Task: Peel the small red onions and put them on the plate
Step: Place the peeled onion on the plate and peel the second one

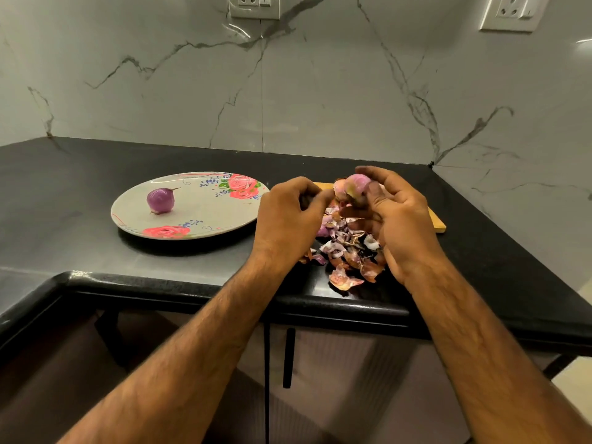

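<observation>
Head view:
- The right hand (pixel 397 219) holds a half-peeled onion (pixel 355 187), its fingers curled round it, lifted off the bench (pixel 96 161) well to the right of the plate (pixel 208 216).
- The left hand (pixel 288 219) lies between the plate and that onion, just beside the plate's right rim. Its fingers are curled, with the tips at the loose skin on the onion's plate-side. Whether they pinch the skin or only touch it cannot be told.
- Fingers hide most of the onion, so its long axis cannot be read; a pale, bare patch shows on top.
- One peeled onion (pixel 160 201) already rests on the plate's left half, its stalk pointing to the plate's far right.
- A heap of peels (pixel 342 248) lies on the bench right of the plate, under both hands. A wooden board (pixel 437 223) shows further right of the plate, behind the right hand.
- Judgement: peeling is unfinished. The drop-off lies leftward, and the left hand is nearer the plate, yet the right hand carries the onion. It must either pass across the left hand or be handed over.
</observation>
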